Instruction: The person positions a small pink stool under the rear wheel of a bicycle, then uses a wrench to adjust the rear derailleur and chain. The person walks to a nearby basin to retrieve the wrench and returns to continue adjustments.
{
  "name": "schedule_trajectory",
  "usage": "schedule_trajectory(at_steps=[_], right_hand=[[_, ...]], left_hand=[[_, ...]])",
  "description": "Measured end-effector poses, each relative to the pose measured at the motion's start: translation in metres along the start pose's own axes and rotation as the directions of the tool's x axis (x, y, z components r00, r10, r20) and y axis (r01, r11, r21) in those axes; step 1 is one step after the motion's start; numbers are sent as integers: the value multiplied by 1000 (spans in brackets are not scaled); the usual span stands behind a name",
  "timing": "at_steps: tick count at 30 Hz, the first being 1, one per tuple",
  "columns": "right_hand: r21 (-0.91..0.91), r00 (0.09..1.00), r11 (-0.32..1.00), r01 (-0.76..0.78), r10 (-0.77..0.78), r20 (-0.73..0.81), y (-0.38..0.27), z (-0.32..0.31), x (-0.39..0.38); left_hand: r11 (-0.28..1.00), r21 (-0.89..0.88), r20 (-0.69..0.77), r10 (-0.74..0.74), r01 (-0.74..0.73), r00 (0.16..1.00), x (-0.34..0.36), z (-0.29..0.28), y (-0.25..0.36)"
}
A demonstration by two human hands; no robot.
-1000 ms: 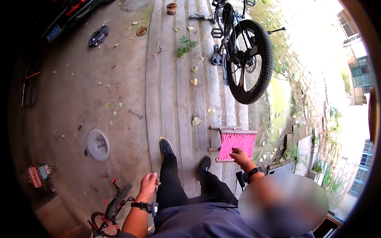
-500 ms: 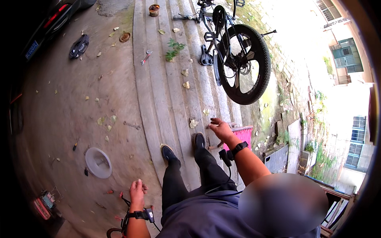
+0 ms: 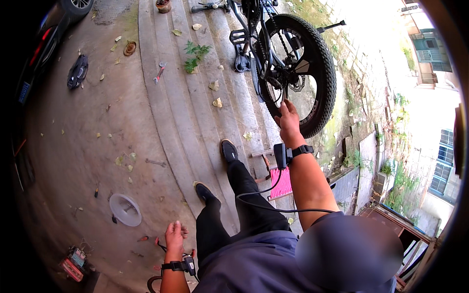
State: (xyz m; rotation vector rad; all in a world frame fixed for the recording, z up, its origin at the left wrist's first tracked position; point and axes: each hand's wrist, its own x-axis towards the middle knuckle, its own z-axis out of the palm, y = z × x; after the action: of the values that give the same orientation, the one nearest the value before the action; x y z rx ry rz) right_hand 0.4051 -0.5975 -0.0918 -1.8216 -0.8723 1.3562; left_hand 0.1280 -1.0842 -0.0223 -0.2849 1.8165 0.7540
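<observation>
A black bicycle (image 3: pixel 264 63) stands upside down on the concrete steps, resting on its saddle (image 3: pixel 242 62) and handlebar. Its rear wheel (image 3: pixel 323 73), with a fat knobbly tyre, points up. My right hand (image 3: pixel 290 123) reaches out in front of this wheel with fingers extended and nothing seen in them. Whether the fingertips touch the wheel I cannot tell. Low at the left, my left hand (image 3: pixel 175 237) hangs empty, its fingers loosely bent and apart. Both wrists wear black straps with small boxes, and a cable runs from the right one.
A pink-seated stool (image 3: pixel 280 183) stands beside my right leg. A wrench (image 3: pixel 159 73) lies on the steps, with a potted plant (image 3: pixel 163 6) farther off. On the ground are another wrench (image 3: pixel 156 162), a screwdriver (image 3: pixel 96 192), a translucent basin (image 3: pixel 125 210) and a red toolbox (image 3: pixel 72 269). A car (image 3: pixel 45 44) stands far left.
My right hand has moved forward from above the stool to the bicycle's wheel. My feet have shifted and the bicycle appears closer. The left hand remains low and empty.
</observation>
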Motion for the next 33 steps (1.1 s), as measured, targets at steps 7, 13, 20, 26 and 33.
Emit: schedule_trajectory(at_steps=[7, 13, 20, 26, 33], right_hand=[[249, 971, 942, -226, 197, 137, 7, 8, 37], [375, 948, 884, -279, 192, 253, 8, 5, 51], [328, 943, 905, -270, 180, 279, 8, -2, 59], [319, 941, 905, -280, 193, 279, 6, -3, 58], [313, 948, 908, -279, 208, 243, 6, 1, 56]], left_hand=[[999, 51, 81, 0, -4, 997, 0, 77, 53], [995, 98, 90, -15, 6, 996, 0, 103, 78], [993, 116, 91, -15, 5, 996, 2, 113, 89], [993, 117, 81, -29, 19, 996, 2, 118, 92], [993, 118, 75, -41, 32, 996, 0, 122, 96]])
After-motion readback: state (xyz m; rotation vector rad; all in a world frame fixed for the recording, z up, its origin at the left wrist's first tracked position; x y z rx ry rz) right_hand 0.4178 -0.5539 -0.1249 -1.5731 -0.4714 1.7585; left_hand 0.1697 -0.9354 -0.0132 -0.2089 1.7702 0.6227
